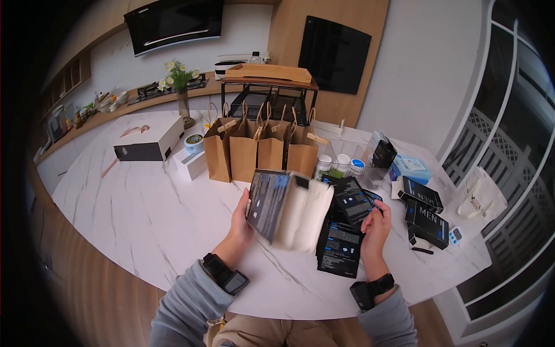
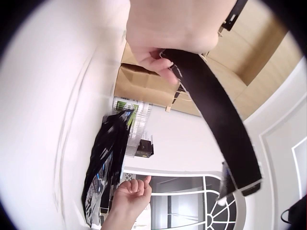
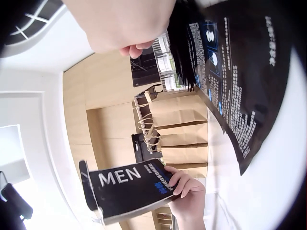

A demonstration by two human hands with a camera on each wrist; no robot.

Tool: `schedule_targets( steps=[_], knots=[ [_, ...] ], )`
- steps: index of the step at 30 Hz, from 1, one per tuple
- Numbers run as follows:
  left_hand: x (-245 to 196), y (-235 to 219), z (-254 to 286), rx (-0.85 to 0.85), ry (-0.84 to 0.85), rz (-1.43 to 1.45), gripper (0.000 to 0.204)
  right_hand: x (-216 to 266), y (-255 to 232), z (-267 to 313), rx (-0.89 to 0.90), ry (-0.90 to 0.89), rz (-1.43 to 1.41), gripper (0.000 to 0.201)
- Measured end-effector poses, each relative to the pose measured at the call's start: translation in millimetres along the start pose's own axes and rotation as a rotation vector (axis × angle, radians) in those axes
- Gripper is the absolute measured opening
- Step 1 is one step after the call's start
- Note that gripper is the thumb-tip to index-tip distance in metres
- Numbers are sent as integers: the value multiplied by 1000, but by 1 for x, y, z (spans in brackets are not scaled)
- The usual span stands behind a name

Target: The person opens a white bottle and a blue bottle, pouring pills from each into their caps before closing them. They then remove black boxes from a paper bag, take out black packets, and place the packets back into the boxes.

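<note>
My left hand grips a black carton by its left side, raised above the table. The carton is open, and its pale inside faces right in the head view. White "MEN" lettering shows on its outer face in the right wrist view. To its right, flat black sachets with white and blue print lie in an overlapping pile. My right hand is at the pile's right edge, fingers curled, pinching the upper sachets, which tilt over the others. The thumb's contact is partly hidden.
Brown paper bags stand behind the carton, beside a clear bin with white-lidded jars. Two black "MEN" boxes lie at the right near a white bag. A white box and a flower vase stand back left.
</note>
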State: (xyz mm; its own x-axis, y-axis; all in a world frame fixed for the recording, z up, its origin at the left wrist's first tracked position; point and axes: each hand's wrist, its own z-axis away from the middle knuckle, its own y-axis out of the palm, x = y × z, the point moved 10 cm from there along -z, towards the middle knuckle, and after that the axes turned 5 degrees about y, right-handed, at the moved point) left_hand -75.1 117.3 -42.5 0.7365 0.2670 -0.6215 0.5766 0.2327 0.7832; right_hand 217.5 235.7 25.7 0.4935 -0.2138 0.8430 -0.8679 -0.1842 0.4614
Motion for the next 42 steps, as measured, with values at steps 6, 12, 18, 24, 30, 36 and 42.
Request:
schedule_targets(
  steps=[6, 12, 18, 24, 30, 36, 42],
  knots=[
    [-26, -19, 1, -149, 153, -506, 50, -18, 4, 0, 62, 120, -17, 17],
    [-28, 4, 11, -150, 146, -504, 44, -18, 4, 0, 70, 129, -34, 17],
    [-33, 11, 9, -86, 244, -447, 43, -20, 3, -1, 79, 139, -45, 17],
    [-23, 44, 15, 196, 215, -440, 42, -31, 58, 25, 572, 393, 75, 32],
    [0, 46, 18, 249, 138, -694, 36, -59, 96, 78, 1090, 512, 206, 41],
    [9, 66, 29, 389, 132, -751, 42, -46, 65, 38, 619, 394, 105, 21],
    [2, 69, 32, 341, 123, -780, 44, 18, -29, -14, -137, -44, -161, 27]
  ],
)
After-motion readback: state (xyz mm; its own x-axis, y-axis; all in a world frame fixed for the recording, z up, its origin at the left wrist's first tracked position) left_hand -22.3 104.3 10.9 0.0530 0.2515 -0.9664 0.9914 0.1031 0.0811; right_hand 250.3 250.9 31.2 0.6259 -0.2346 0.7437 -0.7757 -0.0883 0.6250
